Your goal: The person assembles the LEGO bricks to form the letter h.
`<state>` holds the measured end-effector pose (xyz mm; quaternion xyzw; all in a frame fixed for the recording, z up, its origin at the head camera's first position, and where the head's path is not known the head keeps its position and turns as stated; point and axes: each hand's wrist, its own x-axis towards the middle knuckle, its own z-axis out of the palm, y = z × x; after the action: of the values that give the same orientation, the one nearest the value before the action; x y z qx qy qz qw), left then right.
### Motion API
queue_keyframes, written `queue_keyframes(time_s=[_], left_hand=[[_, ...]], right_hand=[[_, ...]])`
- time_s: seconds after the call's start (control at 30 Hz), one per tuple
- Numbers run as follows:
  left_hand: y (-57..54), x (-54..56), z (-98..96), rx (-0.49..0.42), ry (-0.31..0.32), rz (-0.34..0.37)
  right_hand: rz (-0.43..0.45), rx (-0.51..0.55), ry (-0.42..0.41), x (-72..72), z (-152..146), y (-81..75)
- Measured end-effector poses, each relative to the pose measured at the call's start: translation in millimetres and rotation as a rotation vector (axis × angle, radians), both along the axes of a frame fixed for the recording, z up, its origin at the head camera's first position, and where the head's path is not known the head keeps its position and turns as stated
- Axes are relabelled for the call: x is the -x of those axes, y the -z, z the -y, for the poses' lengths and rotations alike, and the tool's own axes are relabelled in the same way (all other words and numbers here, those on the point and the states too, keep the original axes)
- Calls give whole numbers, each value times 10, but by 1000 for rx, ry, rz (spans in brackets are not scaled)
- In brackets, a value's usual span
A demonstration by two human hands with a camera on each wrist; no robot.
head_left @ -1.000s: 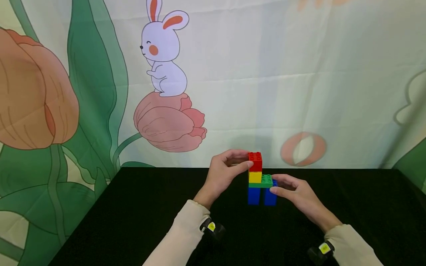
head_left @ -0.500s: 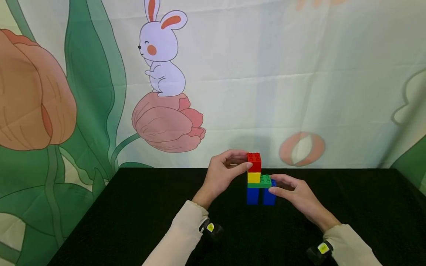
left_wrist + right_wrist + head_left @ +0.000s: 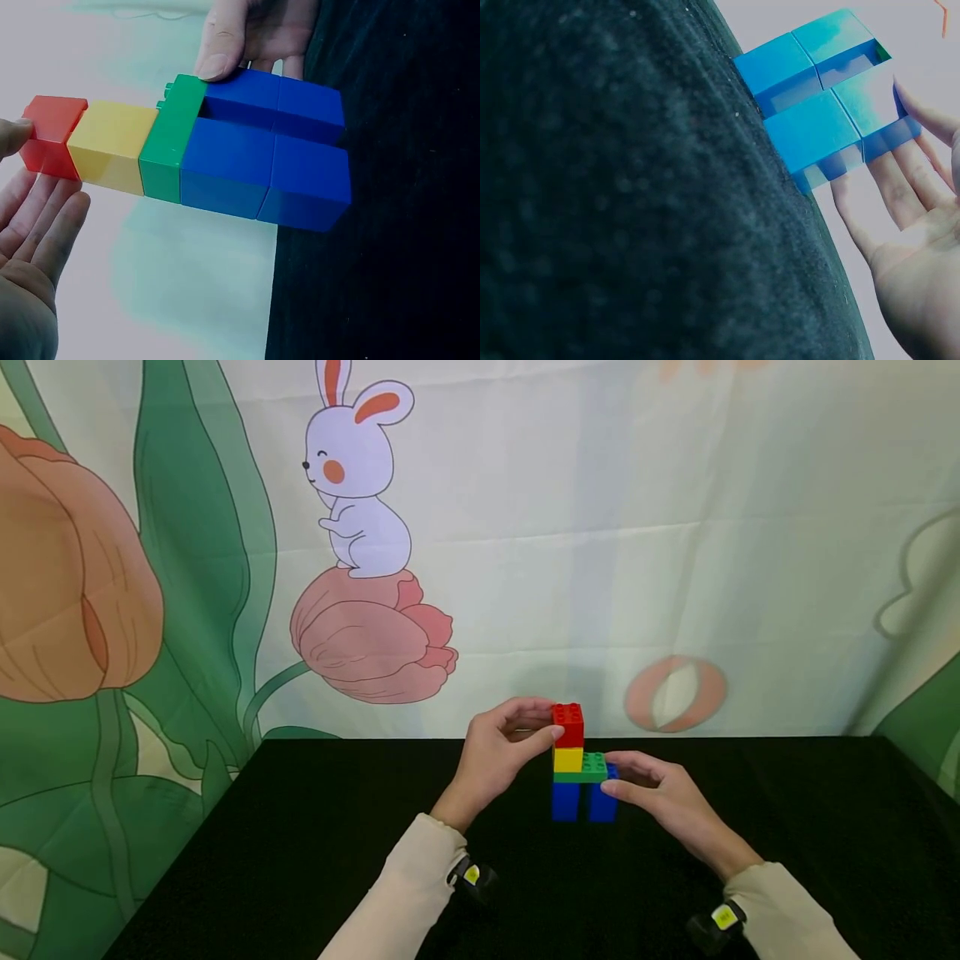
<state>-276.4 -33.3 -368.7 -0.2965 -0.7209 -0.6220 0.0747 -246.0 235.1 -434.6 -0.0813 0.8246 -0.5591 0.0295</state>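
Observation:
A small tower of toy building bricks stands upright on the black table. Two blue brick columns, the left one [image 3: 565, 802] and the right one [image 3: 602, 806], bear a green brick [image 3: 595, 767] laid across them. On its left half sits a yellow brick [image 3: 567, 761], topped by a red brick [image 3: 568, 733]. My left hand [image 3: 491, 752] pinches the red brick between thumb and fingers. With its thumb in front, my right hand [image 3: 663, 789] holds the upper part of the right column. In the left wrist view, each blue column [image 3: 229, 169] shows two stacked bricks.
A black cloth-like surface covers the table [image 3: 337, 843]. Behind its far edge hangs a pale curtain [image 3: 525, 527] printed with a rabbit and flowers, close behind the tower. Both wrists carry small black cameras, on the left sleeve [image 3: 405, 893] and right sleeve [image 3: 783, 910].
The whole head view has slid slightly left, backdrop included. Both hands keep their hold, and the brick tower looks the same.

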Motion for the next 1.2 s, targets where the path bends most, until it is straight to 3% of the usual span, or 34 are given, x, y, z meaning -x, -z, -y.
queue_keyframes(time_s=[1.2], left_hand=[[-6, 16, -4, 85, -16, -72]], right_hand=[[8, -3, 10, -19, 20, -44]])
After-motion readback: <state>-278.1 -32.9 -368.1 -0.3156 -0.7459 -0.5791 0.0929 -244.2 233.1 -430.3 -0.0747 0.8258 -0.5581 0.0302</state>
